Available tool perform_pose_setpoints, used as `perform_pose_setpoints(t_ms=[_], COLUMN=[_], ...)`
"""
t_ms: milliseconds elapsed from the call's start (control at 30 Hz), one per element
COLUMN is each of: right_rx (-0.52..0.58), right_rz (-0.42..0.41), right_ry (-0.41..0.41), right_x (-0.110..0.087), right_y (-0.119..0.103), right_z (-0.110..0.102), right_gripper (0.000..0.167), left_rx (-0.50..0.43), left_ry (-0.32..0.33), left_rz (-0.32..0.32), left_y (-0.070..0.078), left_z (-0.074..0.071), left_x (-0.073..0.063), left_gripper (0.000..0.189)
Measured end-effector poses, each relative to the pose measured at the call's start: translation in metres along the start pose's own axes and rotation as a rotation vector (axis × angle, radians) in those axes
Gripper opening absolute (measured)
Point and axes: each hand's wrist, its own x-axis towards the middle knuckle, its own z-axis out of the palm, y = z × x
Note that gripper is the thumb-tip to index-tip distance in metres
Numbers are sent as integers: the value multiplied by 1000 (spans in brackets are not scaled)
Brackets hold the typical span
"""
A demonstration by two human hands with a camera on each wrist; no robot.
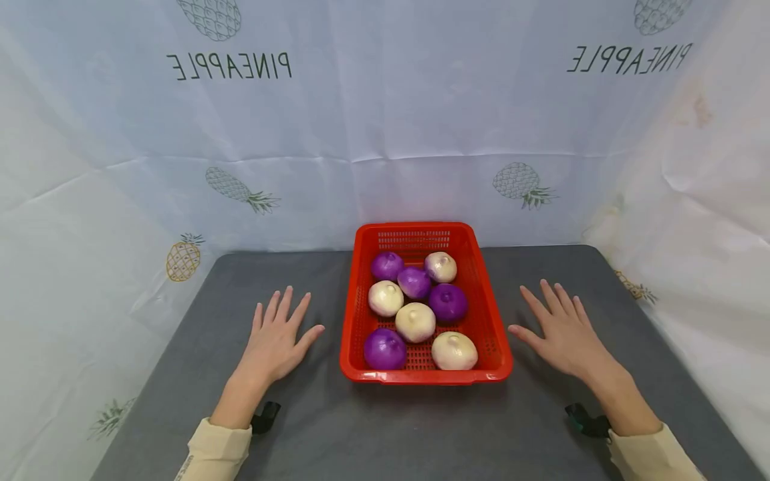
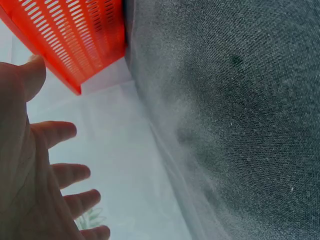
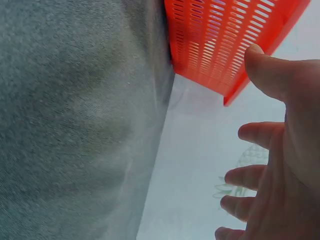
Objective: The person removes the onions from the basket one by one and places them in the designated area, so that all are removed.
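A red plastic basket (image 1: 426, 376) with slotted walls stands on the grey table, holding several round turnip-like vegetables. Some are deep purple, like the purple one (image 1: 385, 349) at the front left; others are cream-white, like the pale one (image 1: 454, 351) at the front right. My left hand (image 1: 274, 347) is to the left of the basket, palm down, fingers spread, holding nothing. On the other side, my right hand (image 1: 564, 337) has its fingers spread too and is apart from the basket. Both wrist views show the basket's slotted side wall (image 2: 75, 37) beyond the thumb.
The grey cloth-covered table (image 1: 415, 434) reaches back to a white curtain (image 1: 415, 120) printed with pineapples. More white cloth hangs at the left and right sides. Black straps with small devices (image 1: 265, 417) sit at the wrists.
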Motion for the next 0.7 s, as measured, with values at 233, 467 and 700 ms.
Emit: perform_pose_setpoints(t_ms=[233, 467, 700], right_rx=[10, 32, 31], right_rz=[-15, -34, -41], right_ry=[1, 15, 19], right_x=[-1, 3, 7], right_y=[-5, -11, -17], right_z=[-8, -12, -17], right_gripper=[87, 87, 87], left_rx=[15, 10, 5], left_ry=[35, 49, 52], left_rz=[17, 18, 34], left_y=[5, 13, 22], left_z=[-3, -8, -13], left_x=[2, 5, 7], left_gripper=[78, 76, 76])
